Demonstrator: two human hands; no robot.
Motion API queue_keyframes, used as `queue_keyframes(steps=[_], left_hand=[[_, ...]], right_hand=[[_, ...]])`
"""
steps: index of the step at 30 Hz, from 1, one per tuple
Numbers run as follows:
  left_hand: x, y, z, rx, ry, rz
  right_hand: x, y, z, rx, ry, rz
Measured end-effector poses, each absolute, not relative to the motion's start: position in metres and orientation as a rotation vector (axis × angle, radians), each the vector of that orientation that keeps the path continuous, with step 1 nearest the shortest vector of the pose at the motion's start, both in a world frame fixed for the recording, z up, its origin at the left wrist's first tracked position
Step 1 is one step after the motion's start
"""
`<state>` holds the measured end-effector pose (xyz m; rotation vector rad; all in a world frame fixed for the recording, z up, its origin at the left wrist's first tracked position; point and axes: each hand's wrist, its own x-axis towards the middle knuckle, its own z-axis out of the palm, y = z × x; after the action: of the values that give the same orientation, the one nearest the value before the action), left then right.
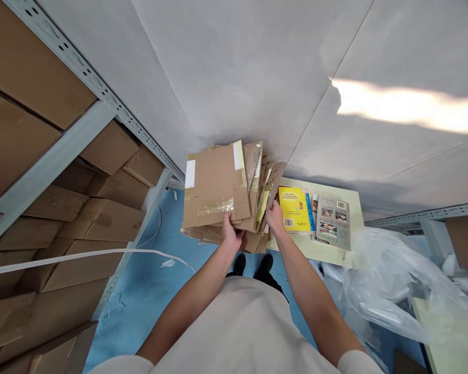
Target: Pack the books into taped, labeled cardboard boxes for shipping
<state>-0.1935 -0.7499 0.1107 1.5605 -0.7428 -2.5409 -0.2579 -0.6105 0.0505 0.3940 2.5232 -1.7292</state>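
Note:
A thick stack of flattened cardboard boxes (pixel 214 182) is in front of me against the wall, its sheets fanned out to the right. Clear tape and white labels show on the top sheet. My left hand (pixel 231 234) grips the stack's near edge, thumb on top and the other fingers underneath, mostly hidden. At the right side, my right hand (pixel 275 217) is closed around the edge of a tilted cardboard sheet (pixel 276 179). Just beyond that hand, a yellow book (pixel 295 208) and a grey book (pixel 333 222) lie on a pale table (pixel 353 200).
Metal shelving (pixel 54 156) packed with brown cartons (pixel 93 218) runs along the left. A white cable (pixel 101 253) crosses there above the blue floor (pixel 140 301). Crumpled clear plastic (pixel 390 275) bulges at the right, near another shelf. A pale wall (pixel 237 67) stands ahead.

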Motion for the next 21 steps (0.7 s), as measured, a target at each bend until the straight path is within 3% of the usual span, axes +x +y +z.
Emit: queue_keyframes(steps=[7, 12, 21], left_hand=[[-0.193, -0.753, 0.109, 1.566, -0.681, -2.644], [-0.199, -0.757, 0.105, 1.616, -0.72, -2.477], [-0.206, -0.745, 0.096, 1.543, -0.792, -2.43]], right_hand=[[-0.244, -0.595, 0.045, 0.282, 2.513, -1.778], [-0.239, -0.582, 0.037, 0.147, 2.335, -1.974], [-0.246, -0.547, 0.056, 0.235, 2.322, -1.958]])
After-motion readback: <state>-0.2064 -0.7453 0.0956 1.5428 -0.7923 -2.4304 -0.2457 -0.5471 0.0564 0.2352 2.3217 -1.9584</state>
